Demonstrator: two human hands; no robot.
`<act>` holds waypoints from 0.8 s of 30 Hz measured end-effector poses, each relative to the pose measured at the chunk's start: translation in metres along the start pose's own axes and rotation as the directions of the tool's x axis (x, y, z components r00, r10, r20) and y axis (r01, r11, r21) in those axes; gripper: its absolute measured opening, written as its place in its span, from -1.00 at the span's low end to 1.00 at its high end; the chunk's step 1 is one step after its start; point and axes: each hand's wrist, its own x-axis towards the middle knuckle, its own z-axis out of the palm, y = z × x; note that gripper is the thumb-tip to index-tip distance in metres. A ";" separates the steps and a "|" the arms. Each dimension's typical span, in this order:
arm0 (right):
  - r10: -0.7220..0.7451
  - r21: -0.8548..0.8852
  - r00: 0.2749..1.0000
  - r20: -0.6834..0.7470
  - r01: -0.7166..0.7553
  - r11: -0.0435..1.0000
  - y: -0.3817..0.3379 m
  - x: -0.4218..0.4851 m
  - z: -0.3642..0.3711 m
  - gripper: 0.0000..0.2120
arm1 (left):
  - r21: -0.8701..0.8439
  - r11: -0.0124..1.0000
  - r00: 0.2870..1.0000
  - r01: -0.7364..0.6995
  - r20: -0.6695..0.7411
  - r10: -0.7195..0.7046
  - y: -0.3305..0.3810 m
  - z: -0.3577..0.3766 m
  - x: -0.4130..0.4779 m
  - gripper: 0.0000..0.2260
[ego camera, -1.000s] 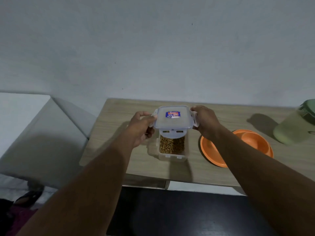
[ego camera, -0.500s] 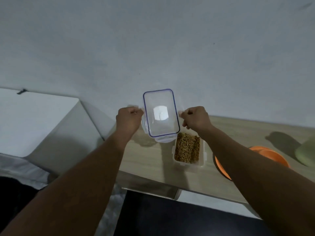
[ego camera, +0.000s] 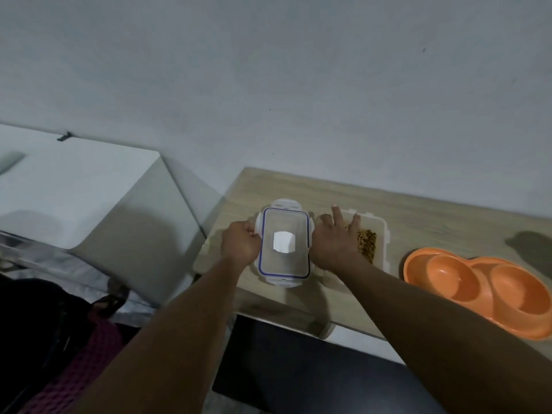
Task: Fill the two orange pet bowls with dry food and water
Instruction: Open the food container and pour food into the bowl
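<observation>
Basically, the lid (ego camera: 283, 243), pinched at its left edge by the left hand (ego camera: 240, 246), should be laid flat mid-frame on the table (ego camera: 418, 210) while the spread right hand (ego camera: 334, 243) covers the kibble container (ego camera: 379, 237), orange bowls (ego camera: 478, 282) lower right.

The lid (ego camera: 283, 243) is clear with a blue line around its edge, white clips and a white square in the middle. The box (ego camera: 380, 237) is clear too, and the food (ego camera: 366, 245) in it is brown. The bowls (ego camera: 478, 286) are orange. The counter (ego camera: 418, 210) is light brown with wood lines. The wall (ego camera: 268, 70) is grey. A cloth (ego camera: 83, 363) is pink with dark checks.
</observation>
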 end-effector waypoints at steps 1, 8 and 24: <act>-0.005 -0.025 1.000 0.004 0.006 1.000 0.000 0.000 0.003 -0.40 | 0.017 1.000 1.000 -0.001 0.024 0.000 -0.001 0.003 0.001 -0.79; 0.016 -0.150 0.996 0.085 -0.003 0.989 -0.003 0.004 0.011 -0.55 | 0.064 0.998 0.987 0.000 0.160 -0.010 -0.009 0.016 0.009 -0.59; 0.505 0.781 0.852 -0.137 -0.221 0.585 0.113 -0.032 0.018 -0.66 | -0.026 0.986 0.926 -0.166 0.341 0.165 0.079 0.079 -0.023 -0.67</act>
